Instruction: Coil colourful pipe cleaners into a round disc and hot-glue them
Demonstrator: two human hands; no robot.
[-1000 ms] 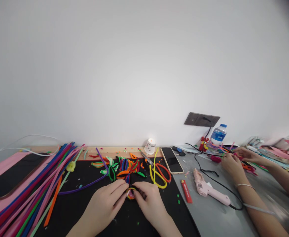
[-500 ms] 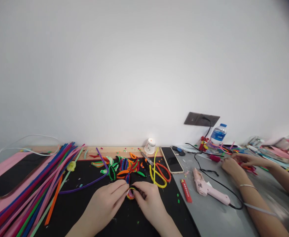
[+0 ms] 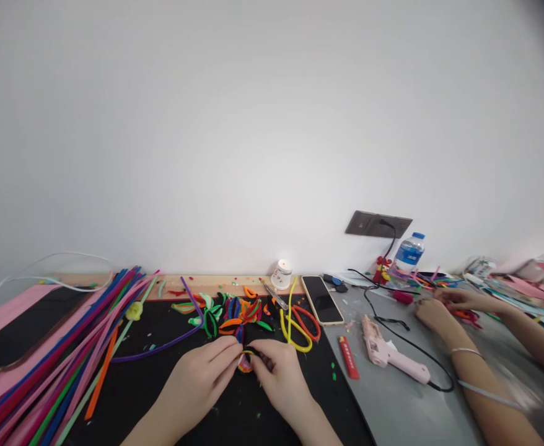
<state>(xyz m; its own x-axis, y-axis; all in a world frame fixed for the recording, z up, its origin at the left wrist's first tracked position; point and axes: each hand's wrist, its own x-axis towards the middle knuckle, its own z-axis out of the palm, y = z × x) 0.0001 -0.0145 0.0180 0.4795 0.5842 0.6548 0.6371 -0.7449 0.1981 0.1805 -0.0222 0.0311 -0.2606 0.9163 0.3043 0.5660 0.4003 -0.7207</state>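
Between my two hands is a small multicoloured loop of pipe cleaner (image 3: 245,363), pinched from both sides above the black mat (image 3: 160,409). My left hand (image 3: 202,378) holds its left side with closed fingers, and my right hand (image 3: 279,371) grips its right side between thumb and fingers. My fingers hide much of the piece. Just beyond lie bent pipe cleaner shapes (image 3: 244,313) in orange, green, red and purple. Scissors with yellow and orange handles (image 3: 296,345) lie beyond my right hand. A long purple pipe cleaner (image 3: 155,351) curves to the left.
A big bundle of pipe cleaners (image 3: 67,365) covers the left side. A paper cup (image 3: 281,274), a phone (image 3: 322,300), a red lighter (image 3: 349,357) and a pink glue gun (image 3: 393,356) with its cord are to the right. Another person's hands (image 3: 439,316) work at far right, near a water bottle (image 3: 409,253).
Almost nothing differs. My hands keep their pinch on the small loop, and the whole view has shifted very slightly.
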